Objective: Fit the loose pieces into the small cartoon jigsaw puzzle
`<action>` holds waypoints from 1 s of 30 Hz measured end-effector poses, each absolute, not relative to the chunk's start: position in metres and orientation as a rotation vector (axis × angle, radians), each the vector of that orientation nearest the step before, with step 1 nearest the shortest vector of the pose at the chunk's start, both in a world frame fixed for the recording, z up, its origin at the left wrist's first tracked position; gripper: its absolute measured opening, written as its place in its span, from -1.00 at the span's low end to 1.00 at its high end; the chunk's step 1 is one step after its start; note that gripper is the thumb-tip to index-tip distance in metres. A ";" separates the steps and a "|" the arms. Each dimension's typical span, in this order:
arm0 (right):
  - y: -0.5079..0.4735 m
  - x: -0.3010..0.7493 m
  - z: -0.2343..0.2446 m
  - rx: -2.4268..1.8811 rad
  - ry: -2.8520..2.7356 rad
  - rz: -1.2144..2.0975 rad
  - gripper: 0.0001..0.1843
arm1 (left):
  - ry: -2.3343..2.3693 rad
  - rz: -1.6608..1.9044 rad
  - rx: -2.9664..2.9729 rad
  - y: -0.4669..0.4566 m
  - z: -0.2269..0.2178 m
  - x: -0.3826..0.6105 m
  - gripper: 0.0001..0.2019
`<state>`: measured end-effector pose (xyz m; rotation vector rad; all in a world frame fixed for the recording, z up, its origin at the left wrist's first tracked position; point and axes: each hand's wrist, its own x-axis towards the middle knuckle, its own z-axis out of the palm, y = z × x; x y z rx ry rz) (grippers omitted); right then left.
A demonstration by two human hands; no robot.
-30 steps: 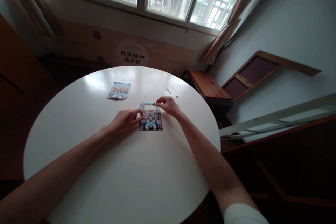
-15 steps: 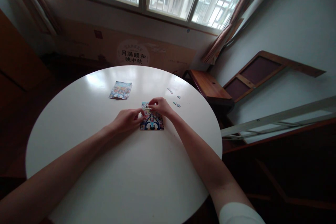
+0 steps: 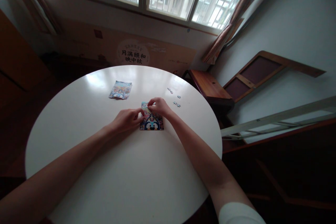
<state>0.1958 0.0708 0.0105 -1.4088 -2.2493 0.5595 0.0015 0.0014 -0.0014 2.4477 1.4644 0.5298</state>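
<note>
A small colourful jigsaw puzzle (image 3: 152, 123) lies flat near the middle of the round white table (image 3: 123, 168). My left hand (image 3: 126, 119) rests at the puzzle's left edge, fingers curled and pinching against it. Over the puzzle's top part my right hand (image 3: 157, 106) is closed in a pinch on a small puzzle piece, pressed down on the puzzle. A printed picture card (image 3: 120, 90) with the same kind of image lies further back to the left.
Several loose puzzle pieces (image 3: 175, 103) lie on the table to the right of the puzzle, near the far right rim. A wooden bench (image 3: 210, 89) stands beyond the table's right side, under the window. Wooden furniture sits at the left.
My right hand has moved left from the puzzle's upper right corner to its top middle with the piece. My left hand has stayed at the puzzle's left edge.
</note>
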 end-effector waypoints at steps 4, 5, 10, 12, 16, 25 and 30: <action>0.074 0.198 0.014 -1.378 -2.246 0.501 -0.87 | 1.462 0.523 2.448 0.001 0.000 0.002 -0.71; 0.076 0.202 0.016 -1.363 -2.214 0.495 -0.87 | 1.458 0.520 2.448 0.001 0.000 0.002 -0.70; 0.089 0.245 0.029 -1.399 -1.911 0.413 -0.85 | 1.452 0.513 2.439 0.000 0.000 0.001 -0.70; 0.092 0.270 0.029 -1.468 -1.788 0.337 -0.83 | 1.457 0.512 2.434 0.000 0.000 0.001 -0.70; 0.091 0.319 0.013 -1.625 -1.552 0.157 -0.77 | 1.454 0.515 2.439 0.000 0.000 0.001 -0.68; 0.086 0.344 -0.005 -1.805 -1.504 0.266 -0.78 | 1.466 0.528 2.449 0.000 0.000 0.000 -0.66; 0.084 0.340 -0.001 -1.843 -1.520 0.332 -0.78 | 1.457 0.530 2.457 0.000 -0.002 0.000 -0.69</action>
